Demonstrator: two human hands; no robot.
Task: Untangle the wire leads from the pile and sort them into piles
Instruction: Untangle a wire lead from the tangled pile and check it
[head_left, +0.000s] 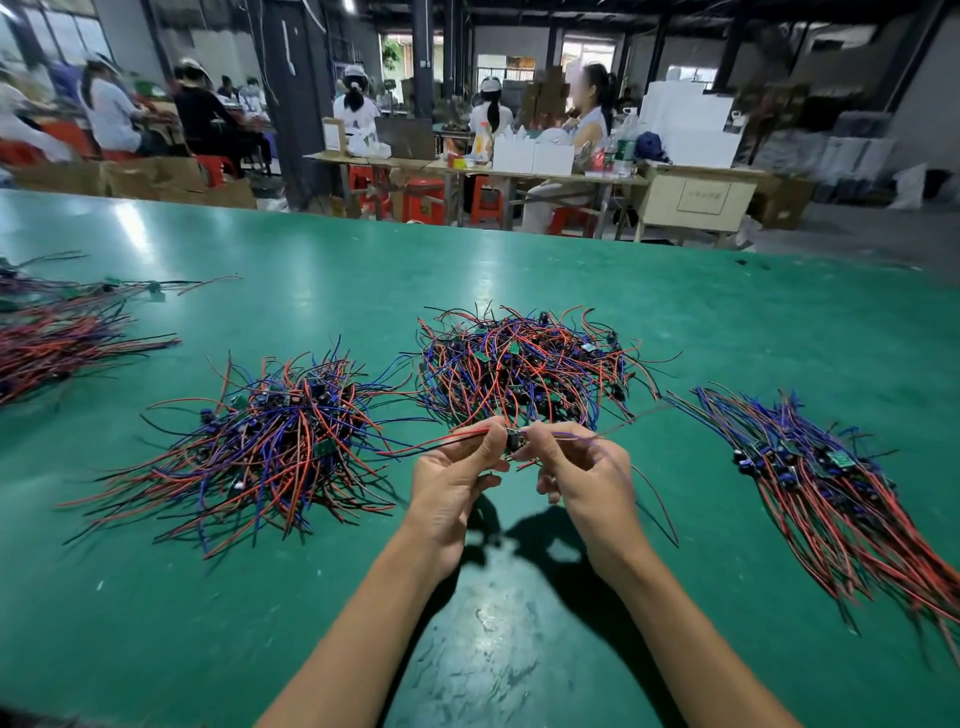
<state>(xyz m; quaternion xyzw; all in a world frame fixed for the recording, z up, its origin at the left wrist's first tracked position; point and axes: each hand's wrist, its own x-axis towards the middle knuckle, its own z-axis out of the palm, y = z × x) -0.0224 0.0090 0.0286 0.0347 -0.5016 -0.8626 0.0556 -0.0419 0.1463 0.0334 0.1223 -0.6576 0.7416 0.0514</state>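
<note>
Above the green table (519, 623), the left hand (452, 473) and right hand (582, 467) meet, each grip pinching one wire lead (514, 441) between thumb and fingertips: its small dark board sits between the hands, with red and black wires trailing left and thin wires trailing right. Just behind lies the tangled pile (530, 364) of red, blue and black leads. A looser heap (275, 436) sits to the left, a combed, aligned bundle (841, 483) to the right, and another bundle (57, 338) at the far left edge. Beyond the table, seated workers (358, 104) crowd benches with boxes.
</note>
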